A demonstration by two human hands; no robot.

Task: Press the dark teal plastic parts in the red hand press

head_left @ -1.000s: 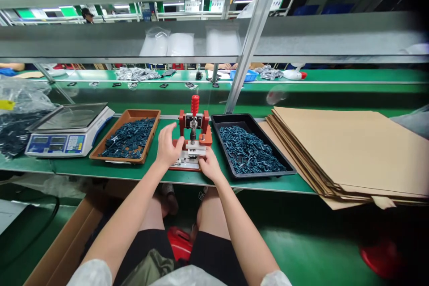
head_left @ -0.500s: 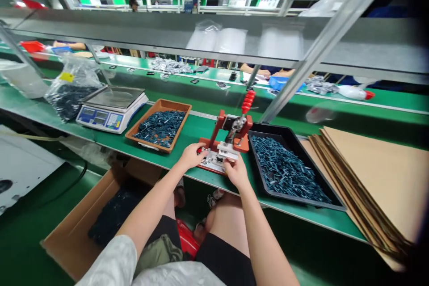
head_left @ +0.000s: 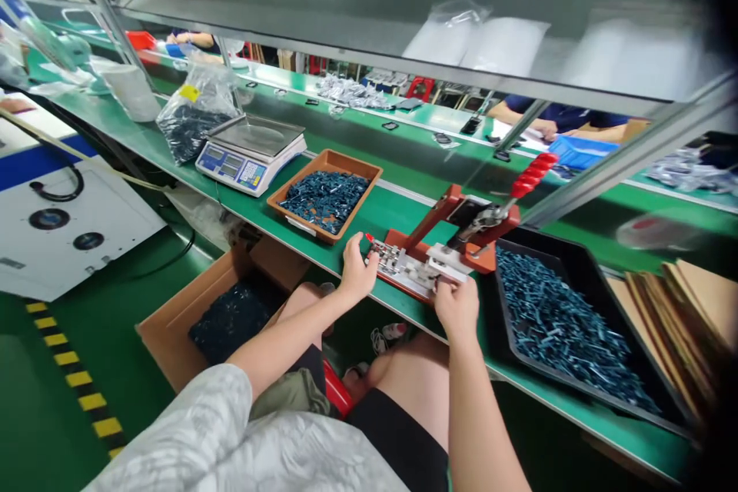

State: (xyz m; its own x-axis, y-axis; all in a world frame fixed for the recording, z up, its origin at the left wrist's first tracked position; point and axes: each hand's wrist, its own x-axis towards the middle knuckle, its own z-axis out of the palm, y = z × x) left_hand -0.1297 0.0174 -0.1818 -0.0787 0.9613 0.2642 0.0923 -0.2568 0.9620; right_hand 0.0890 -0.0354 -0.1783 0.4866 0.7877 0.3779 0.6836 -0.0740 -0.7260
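Toggle press (head_left: 430,265) with a red-gripped handle (head_left: 533,174) sits on the green workbench (head_left: 397,215), between a shallow orange tray (head_left: 346,163) on our left and a black tray (head_left: 593,277) on our right, its handle slanting up and to the right in our view. Our left hand (head_left: 357,269) is at the left end of the press, its fingers (head_left: 360,242) loosely apart and curled down just beside a small red-tipped lever (head_left: 369,237) on the metal plate (head_left: 397,265); we cannot tell whether they pinch anything. Our right hand (head_left: 457,310) sits against the white block (head_left: 453,257) of the press, fingers pressed together and curving over its near edge, and we cannot tell whether they pinch it either. Both trays are heaped with dark blue-green parts (head_left: 323,200), too small for us to name. Beyond the orange tray stands a digital scale (head_left: 250,157), near a plastic bag (head_left: 193,123) of similar dark parts. Below the bench, an open cardboard box (head_left: 167,346) holds more dark pieces, and a stack of brown cardboard sheets (head_left: 674,323) lies past the black tray. Across the line, a co-worker's arms (head_left: 519,114) reach near a blue bin (head_left: 582,152).
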